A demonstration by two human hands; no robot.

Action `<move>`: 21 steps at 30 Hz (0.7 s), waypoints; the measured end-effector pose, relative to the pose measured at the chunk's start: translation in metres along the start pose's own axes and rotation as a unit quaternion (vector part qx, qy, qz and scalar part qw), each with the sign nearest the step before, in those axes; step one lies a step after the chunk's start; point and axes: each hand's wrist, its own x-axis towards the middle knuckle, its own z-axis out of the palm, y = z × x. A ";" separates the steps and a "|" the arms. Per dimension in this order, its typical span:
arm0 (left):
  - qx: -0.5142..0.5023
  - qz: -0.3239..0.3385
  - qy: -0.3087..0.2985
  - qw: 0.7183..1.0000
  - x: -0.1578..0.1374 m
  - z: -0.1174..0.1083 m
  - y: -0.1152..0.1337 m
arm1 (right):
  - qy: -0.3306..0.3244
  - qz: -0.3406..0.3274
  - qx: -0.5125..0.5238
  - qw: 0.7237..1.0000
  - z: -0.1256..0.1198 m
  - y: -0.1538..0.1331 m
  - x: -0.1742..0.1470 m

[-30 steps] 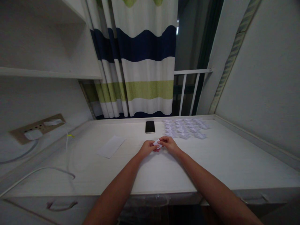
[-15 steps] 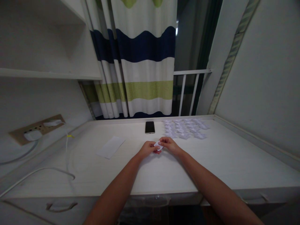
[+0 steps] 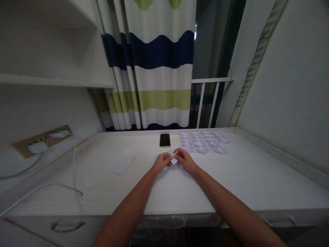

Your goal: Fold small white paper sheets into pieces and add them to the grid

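Observation:
Between my two hands is a small folded piece of white paper [image 3: 174, 160], held just above the desk. My left hand [image 3: 161, 162] pinches its left side with thumb and fingers. On the other side, my right hand [image 3: 184, 160] grips the paper's upper right edge, thumb on top. The fingers partly hide the paper, so its exact folded shape is unclear. Beyond the right hand, several small folded paper pieces [image 3: 202, 150] lie in rows on the white desk [image 3: 180, 195]. A flat white sheet [image 3: 122, 162] rests to the left of my hands.
A dark phone [image 3: 165, 140] lies behind my hands near the desk's back edge. White cables [image 3: 51, 185] run across the left side from a wall socket strip [image 3: 42, 140]. A shelf [image 3: 56, 80] overhangs at upper left, and a striped curtain [image 3: 164, 77] hangs at the back.
The folded paper has turned a little between my fingers. My right fingers have shifted slightly upward, and the left fingers that showed beneath the paper have drawn back. Other things stay in place.

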 end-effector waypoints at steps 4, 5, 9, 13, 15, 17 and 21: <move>-0.020 -0.011 0.037 0.999 0.002 -0.002 -0.001 | 0.004 -0.043 -0.089 0.995 0.001 -0.009 -0.004; -0.028 -0.014 0.044 0.999 0.002 -0.003 -0.001 | 0.001 -0.054 -0.104 0.993 0.001 -0.011 -0.005; -0.045 -0.022 0.060 0.997 0.003 -0.004 0.000 | -0.026 -0.100 -0.138 0.985 0.000 -0.016 -0.007; -0.043 -0.034 0.061 0.997 0.002 -0.003 0.002 | -0.034 -0.111 -0.142 0.983 0.000 -0.016 -0.007; -0.045 -0.032 0.058 0.997 0.002 -0.003 0.001 | -0.029 -0.107 -0.148 0.983 0.000 -0.016 -0.007; -0.046 -0.032 0.051 0.997 0.002 -0.003 0.001 | -0.020 -0.104 -0.155 0.982 0.000 -0.017 -0.007; -0.049 -0.031 0.034 0.998 0.001 -0.002 0.000 | -0.005 -0.102 -0.169 0.980 -0.001 -0.018 -0.006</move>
